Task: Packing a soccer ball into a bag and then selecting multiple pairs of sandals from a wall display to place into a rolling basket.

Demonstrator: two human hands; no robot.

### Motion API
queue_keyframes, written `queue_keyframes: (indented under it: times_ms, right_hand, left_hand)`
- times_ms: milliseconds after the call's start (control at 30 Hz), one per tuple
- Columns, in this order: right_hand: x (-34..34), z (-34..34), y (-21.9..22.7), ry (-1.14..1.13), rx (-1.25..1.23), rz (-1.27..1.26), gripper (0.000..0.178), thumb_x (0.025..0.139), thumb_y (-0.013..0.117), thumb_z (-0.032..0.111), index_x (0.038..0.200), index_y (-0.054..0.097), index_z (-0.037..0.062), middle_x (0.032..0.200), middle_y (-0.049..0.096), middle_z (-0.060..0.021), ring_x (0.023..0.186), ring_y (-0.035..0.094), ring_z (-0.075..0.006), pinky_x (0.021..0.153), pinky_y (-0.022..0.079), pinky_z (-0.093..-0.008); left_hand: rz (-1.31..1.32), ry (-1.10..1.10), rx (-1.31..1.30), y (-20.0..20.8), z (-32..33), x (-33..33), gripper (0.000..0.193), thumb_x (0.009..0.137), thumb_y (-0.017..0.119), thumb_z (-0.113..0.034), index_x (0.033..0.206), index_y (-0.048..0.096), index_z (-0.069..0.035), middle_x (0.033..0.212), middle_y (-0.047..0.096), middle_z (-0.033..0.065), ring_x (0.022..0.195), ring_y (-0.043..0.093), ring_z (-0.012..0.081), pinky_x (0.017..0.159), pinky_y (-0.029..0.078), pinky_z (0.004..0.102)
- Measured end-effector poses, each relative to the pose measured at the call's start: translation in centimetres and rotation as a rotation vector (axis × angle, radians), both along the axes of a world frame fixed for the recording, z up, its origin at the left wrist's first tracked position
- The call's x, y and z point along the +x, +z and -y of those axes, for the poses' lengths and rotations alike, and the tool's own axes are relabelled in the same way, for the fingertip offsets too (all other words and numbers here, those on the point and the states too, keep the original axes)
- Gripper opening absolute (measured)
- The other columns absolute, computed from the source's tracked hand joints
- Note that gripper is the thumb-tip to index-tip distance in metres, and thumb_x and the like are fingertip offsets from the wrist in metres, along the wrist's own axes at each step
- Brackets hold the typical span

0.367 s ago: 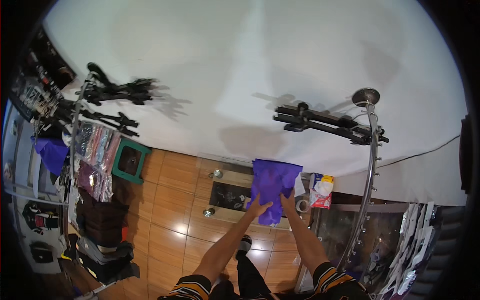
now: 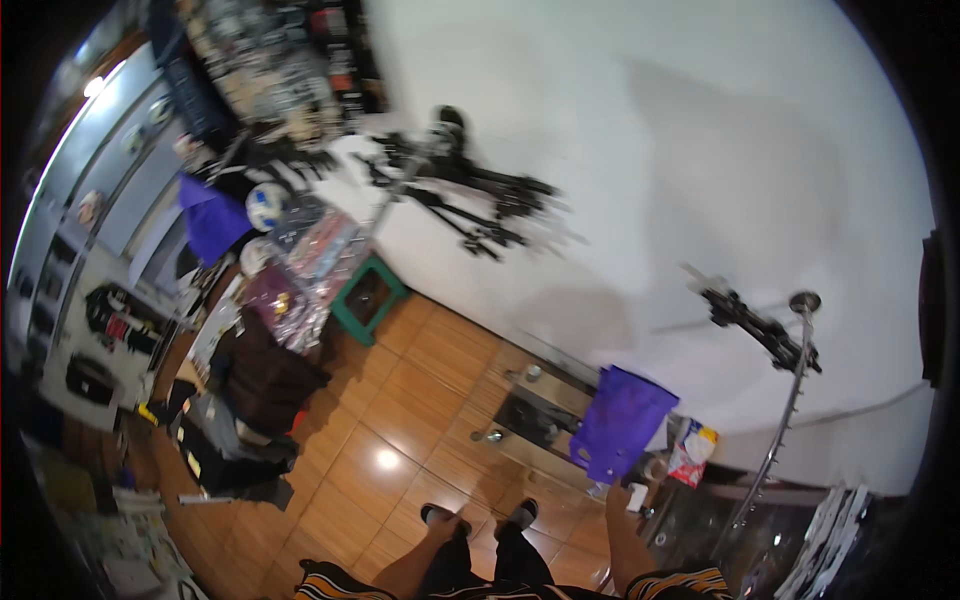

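A purple fabric bag (image 2: 625,420) lies flat over the right part of a low table (image 2: 510,462) with a dark glass middle and round metal knobs. My right hand (image 2: 620,494) is at the bag's near edge, beside a small white object (image 2: 637,497). Whether its fingers grip either one is too unclear to see. Drawn back over my leg, away from the bag, is my left hand (image 2: 446,528); blur hides how its fingers lie.
A roll of tape (image 2: 655,467) and a red, yellow and blue packet (image 2: 692,452) are right of the bag. A green stool (image 2: 368,298) stands by the wall, near piled dark clothes (image 2: 265,370) and plastic-wrapped garments (image 2: 325,250). A metal rack pole (image 2: 780,430) rises at right.
My head view has turned toward the left. Both hands no longer press on the bag's middle; the left has pulled back toward my body, the right has moved to the bag's near edge.
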State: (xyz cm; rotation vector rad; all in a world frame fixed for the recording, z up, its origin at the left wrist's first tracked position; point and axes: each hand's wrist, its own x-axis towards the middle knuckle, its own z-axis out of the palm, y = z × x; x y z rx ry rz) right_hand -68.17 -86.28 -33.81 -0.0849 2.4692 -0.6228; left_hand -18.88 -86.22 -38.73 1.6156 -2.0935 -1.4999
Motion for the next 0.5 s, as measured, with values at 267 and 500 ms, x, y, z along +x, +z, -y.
queue_keyframes:
  times_ms: [267, 500]
  right_hand:
    - [15.4, -9.1, -3.6, 0.062, 0.186, 0.758, 0.048, 0.093, 0.054, 0.034, 0.125, 0.049, -0.0012, 0.105, 0.061, -0.0183, 0.079, 0.064, -0.0315, 0.067, 0.053, -0.0447]
    - [29.4, 4.1, -0.1, 0.629, 0.179, 0.846, 0.019, 0.093, 0.050, 0.035, 0.096, 0.049, 0.0165, 0.078, 0.050, -0.0081, 0.076, 0.058, -0.0266, 0.061, 0.050, -0.0416]
  left_hand:
    - [0.379, 1.228, 0.833, 11.8, -15.7, 21.1, 0.037, 0.085, 0.060, -0.032, 0.092, 0.065, 0.004, 0.084, 0.066, 0.0137, 0.074, 0.064, 0.0244, 0.057, 0.053, 0.0357]
    - [-0.212, 1.597, 0.688, 14.2, -16.3, 24.7, 0.032, 0.091, 0.060, -0.028, 0.111, 0.063, -0.003, 0.098, 0.065, 0.0136, 0.084, 0.064, 0.0245, 0.065, 0.054, 0.0359]
